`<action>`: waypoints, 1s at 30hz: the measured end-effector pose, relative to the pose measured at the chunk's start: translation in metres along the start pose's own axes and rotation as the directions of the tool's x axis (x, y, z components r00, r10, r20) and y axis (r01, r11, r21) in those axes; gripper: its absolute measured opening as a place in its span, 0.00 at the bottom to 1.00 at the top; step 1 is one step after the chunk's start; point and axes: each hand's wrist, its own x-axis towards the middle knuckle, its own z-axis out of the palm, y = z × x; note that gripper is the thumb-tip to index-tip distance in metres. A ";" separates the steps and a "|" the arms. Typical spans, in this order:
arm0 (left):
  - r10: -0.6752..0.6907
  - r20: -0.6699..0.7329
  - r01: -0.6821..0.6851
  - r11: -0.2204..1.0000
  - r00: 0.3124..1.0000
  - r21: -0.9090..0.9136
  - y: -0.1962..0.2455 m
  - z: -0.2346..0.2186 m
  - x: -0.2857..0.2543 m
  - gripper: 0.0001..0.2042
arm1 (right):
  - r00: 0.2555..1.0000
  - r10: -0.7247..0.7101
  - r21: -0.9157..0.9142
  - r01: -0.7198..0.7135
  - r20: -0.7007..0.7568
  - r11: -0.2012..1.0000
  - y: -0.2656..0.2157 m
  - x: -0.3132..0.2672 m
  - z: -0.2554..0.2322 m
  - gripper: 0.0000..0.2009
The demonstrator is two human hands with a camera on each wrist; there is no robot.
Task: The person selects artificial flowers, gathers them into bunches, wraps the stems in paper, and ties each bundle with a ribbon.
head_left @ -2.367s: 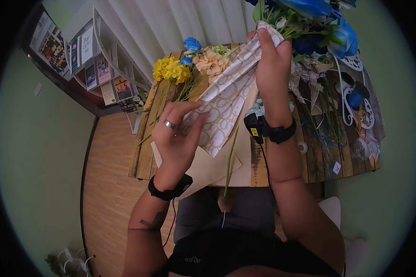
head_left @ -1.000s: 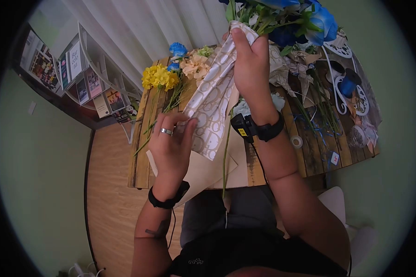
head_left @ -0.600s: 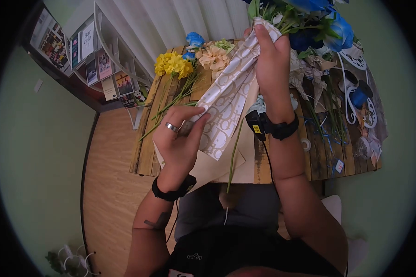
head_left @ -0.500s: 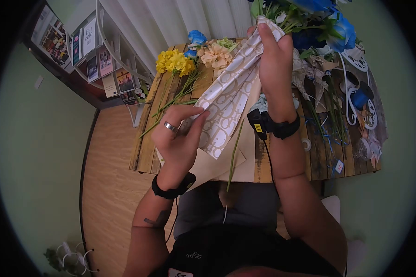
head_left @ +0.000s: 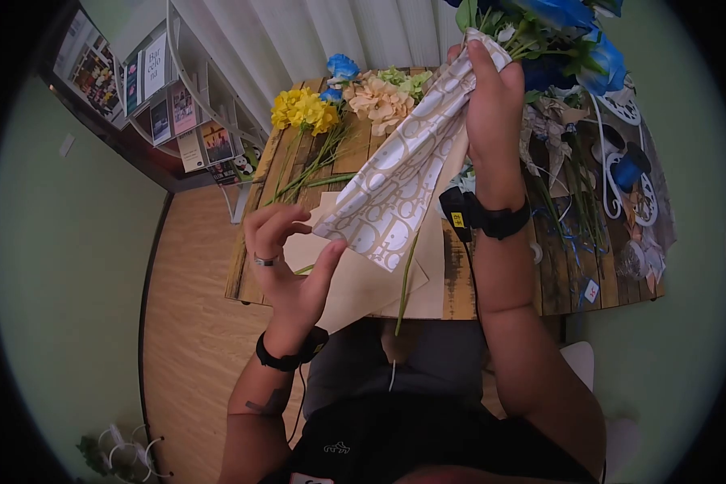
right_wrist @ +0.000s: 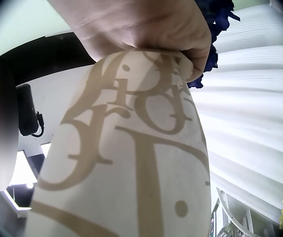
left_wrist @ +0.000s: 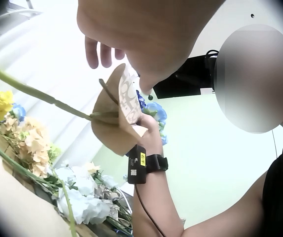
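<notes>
My right hand [head_left: 494,109] grips a bouquet of blue roses [head_left: 601,60] by its wrap, high above the table. The wrap is white paper [head_left: 387,189] with tan lettering, narrow at the hand and flaring towards me. In the left wrist view, green stems [left_wrist: 72,104] stick out of its wide end. My left hand [head_left: 286,266] hangs by the lower left corner of the paper, fingers and thumb spread apart with nothing between them. Close up in the right wrist view, the lettered paper [right_wrist: 146,148] runs down from the gripping fingers.
Yellow flowers [head_left: 305,110] and peach flowers [head_left: 379,101] lie at the back left of the wooden table [head_left: 246,270]. Plain brown paper sheets [head_left: 363,294] lie under the wrap. At the right are a blue ribbon spool [head_left: 629,169], white scrollwork and loose stems.
My left hand has let go of the paper's edge and drawn back down and left, fingers spreading. The wrap lies smoother, and my right hand has shifted slightly right with the bouquet.
</notes>
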 end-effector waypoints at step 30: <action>-0.064 0.220 0.024 0.983 0.973 0.180 0.008 0.071 0.060 0.08 | 0.997 -0.075 0.030 0.074 0.037 0.997 -0.020 -0.026 0.025 0.13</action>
